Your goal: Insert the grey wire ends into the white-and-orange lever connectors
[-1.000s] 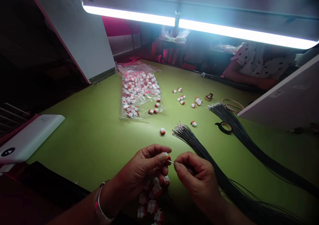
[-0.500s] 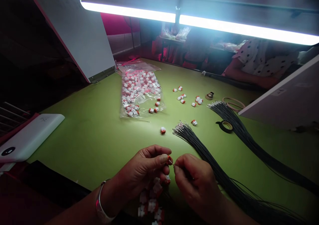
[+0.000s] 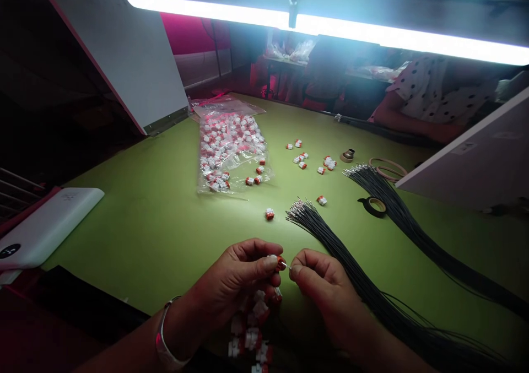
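Left hand (image 3: 235, 276): fingers clamped on a red-and-white wire connector (image 3: 281, 263). Right hand (image 3: 320, 285): fingers pinched together on a thin bare-ended wire (image 3: 286, 266), tip just beside the connector. Loose connectors (image 3: 252, 323) heaped just below that connector, dark wire bundle (image 3: 330, 246) to its right, all over the green tabletop (image 3: 124, 235).

"What's on the left wrist (image 3: 178, 319)?"

"A silvery metal bangle (image 3: 164, 333), one thin, smooth band that catches the light."

"And the right hand (image 3: 326, 287)?"

"Bare, like the left hand (image 3: 235, 276). The left thumbnail (image 3: 271, 260) looks broad and trimmed short."
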Tool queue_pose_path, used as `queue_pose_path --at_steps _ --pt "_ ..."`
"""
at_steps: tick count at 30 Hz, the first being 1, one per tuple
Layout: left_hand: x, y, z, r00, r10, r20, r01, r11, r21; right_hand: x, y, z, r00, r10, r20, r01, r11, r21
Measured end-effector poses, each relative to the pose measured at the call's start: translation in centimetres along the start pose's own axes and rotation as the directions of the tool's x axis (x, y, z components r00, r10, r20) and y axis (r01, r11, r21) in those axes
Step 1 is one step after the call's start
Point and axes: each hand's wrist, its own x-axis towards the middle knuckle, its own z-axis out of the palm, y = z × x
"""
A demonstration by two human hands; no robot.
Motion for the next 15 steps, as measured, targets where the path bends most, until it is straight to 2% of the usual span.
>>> queue_pose_path --at_steps 8,15 --pt "-0.1 -0.13 0.18 0.988 0.151 -0.015 -0.146 0.975 0.168 -0.01 0.11 -0.02 0.997 0.07 0.016 -0.071 0.993 0.096" --pt "-0.29 0.01 0.16 0.984 0.178 0.019 -0.178 0.957 0.229 -0.17 0.3 -0.06 0.996 0.085 0.034 -0.089 0.99 0.111"
